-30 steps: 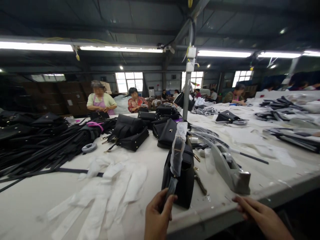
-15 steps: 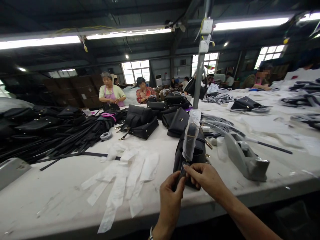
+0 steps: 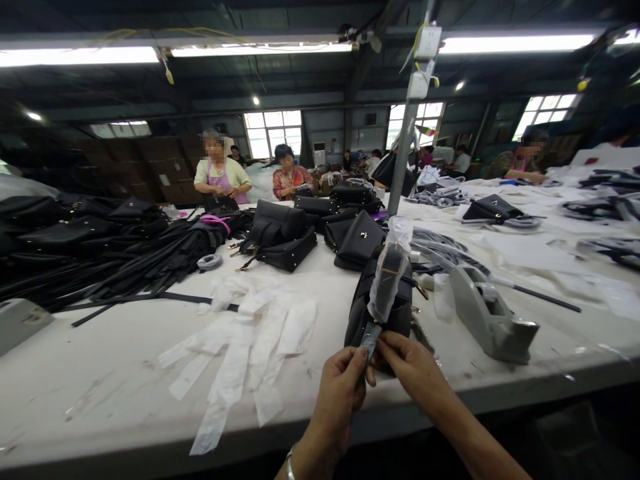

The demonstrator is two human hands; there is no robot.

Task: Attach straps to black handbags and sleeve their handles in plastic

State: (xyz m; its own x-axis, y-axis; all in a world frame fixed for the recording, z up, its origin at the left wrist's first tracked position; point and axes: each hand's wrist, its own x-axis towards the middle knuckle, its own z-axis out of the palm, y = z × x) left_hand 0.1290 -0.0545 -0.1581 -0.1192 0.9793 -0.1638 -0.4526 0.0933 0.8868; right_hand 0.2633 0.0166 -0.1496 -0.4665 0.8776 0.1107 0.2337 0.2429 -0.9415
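A black bag stands near the table's front edge, its handle wrapped in white translucent material and pointing up. Below the wrapped part, a dark strap end with a shiny, clear-looking cover runs down between my hands. My left hand pinches this strap between thumb and fingers. Close against its right side is my right hand, fingers closed at the strap; its fingertips are partly hidden. White wrapping strips lie to the left of the bag.
A grey tape dispenser is right of the bag. More black bags and a pile of black straps lie behind and left. A metal post rises behind the bag. People work across the table.
My left hand has moved slightly down along the strap, and my right hand has shifted a little right and down. The bag's wrapped handle leans further right, and the strap end now looks shinier.
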